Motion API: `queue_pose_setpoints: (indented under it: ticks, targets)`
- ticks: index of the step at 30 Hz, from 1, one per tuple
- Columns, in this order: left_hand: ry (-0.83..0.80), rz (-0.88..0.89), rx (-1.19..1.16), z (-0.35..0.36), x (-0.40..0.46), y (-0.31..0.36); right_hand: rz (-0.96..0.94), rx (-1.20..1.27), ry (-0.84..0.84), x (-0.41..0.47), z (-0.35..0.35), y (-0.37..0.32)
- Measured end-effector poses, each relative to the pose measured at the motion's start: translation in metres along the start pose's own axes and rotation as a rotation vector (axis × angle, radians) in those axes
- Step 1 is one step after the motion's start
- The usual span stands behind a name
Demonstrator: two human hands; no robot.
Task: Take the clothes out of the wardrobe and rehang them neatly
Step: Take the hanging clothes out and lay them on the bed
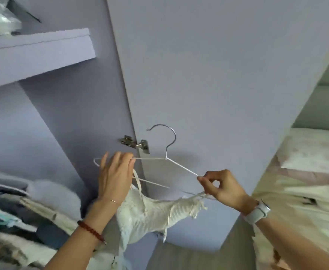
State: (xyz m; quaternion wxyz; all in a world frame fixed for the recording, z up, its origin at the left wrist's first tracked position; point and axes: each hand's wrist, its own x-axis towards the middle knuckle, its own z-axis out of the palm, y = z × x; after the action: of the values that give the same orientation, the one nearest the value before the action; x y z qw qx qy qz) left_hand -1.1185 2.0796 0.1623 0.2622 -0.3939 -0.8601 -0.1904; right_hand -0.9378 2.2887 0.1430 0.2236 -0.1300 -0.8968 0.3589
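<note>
Before the open wardrobe door (208, 75), a white wire hanger (179, 166) is held up with its metal hook pointing upward, just right of the door hinge (135, 144). Left hand (114, 177) grips the hanger's left shoulder, fingers (120, 158) curled over the wire. Right hand (221, 187) pinches the hanger's right end together with a strap of the white knitted top (150, 213), which droops below the hanger between both wrists. Folded clothes (23, 211) lie stacked left of the hanger, under a shelf (37, 53).
</note>
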Motion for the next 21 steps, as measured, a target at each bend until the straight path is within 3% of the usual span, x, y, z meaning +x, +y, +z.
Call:
queue_pose_setpoints:
  ticks: [4, 10, 16, 21]
  targets:
    - [0.005, 0.175, -0.158, 0.021, 0.004, 0.07, 0.095, -0.108, 0.225, -0.051, -0.054, 0.047]
    - [-0.027, 0.366, -0.447, 0.03, 0.02, 0.174, 0.077, -0.327, 0.651, -0.109, -0.139, 0.077]
    - [-0.11, 0.339, -0.746, 0.026, 0.029, 0.26, 0.153, -0.578, 0.897, -0.159, -0.205, 0.078]
    - [-0.205, 0.375, -0.865, 0.023, 0.043, 0.316, 0.23, -0.799, 1.037, -0.185, -0.25, 0.066]
